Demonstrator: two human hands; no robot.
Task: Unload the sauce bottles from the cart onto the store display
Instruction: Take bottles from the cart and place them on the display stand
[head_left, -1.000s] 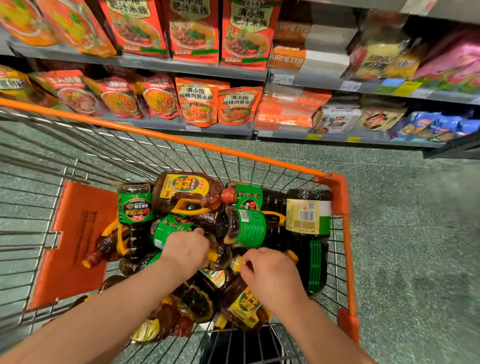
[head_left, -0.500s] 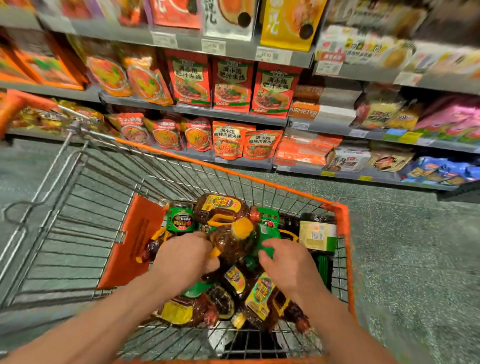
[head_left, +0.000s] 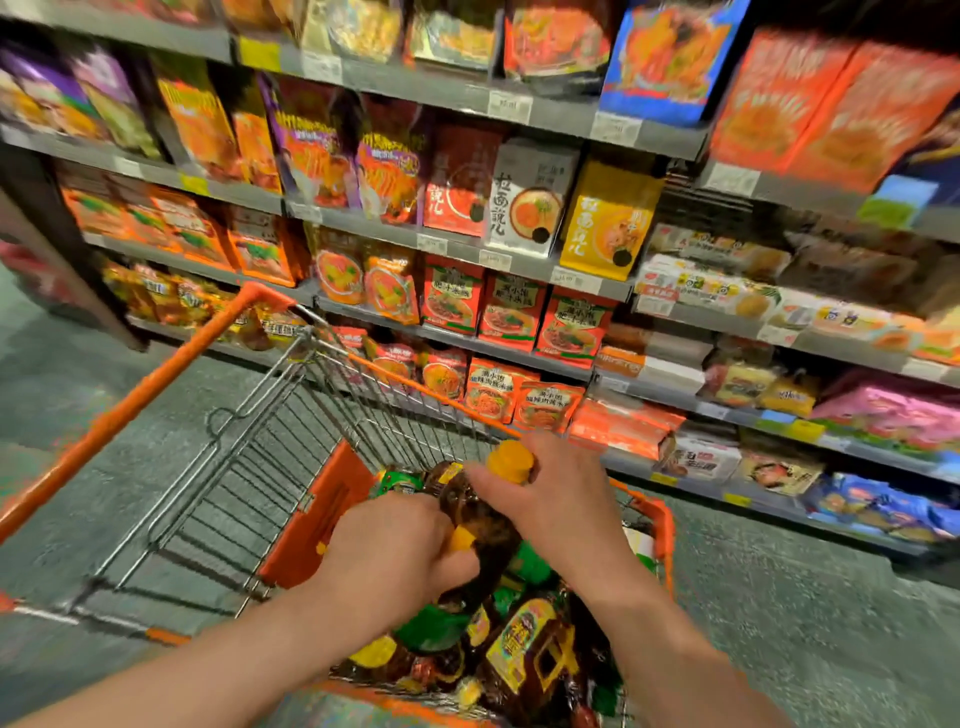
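A dark sauce bottle (head_left: 480, 525) with a yellow cap is raised above the pile in the wire cart (head_left: 270, 467). My left hand (head_left: 395, 551) grips its yellow handle at the body. My right hand (head_left: 561, 499) holds the neck just under the cap. Below them, several more sauce bottles (head_left: 524, 644) with yellow and green labels lie heaped in the cart's front end. The frame is blurred by motion.
The cart has an orange rim and handle (head_left: 130, 400) and an orange flap (head_left: 317, 519) inside. Behind it stand grey store shelves (head_left: 524, 265) packed with noodle packets and boxes. Speckled grey floor (head_left: 779, 623) lies to the right and left.
Both hands have lifted one yellow-capped bottle up out of the pile. The view has tilted upward, showing more shelf rows.
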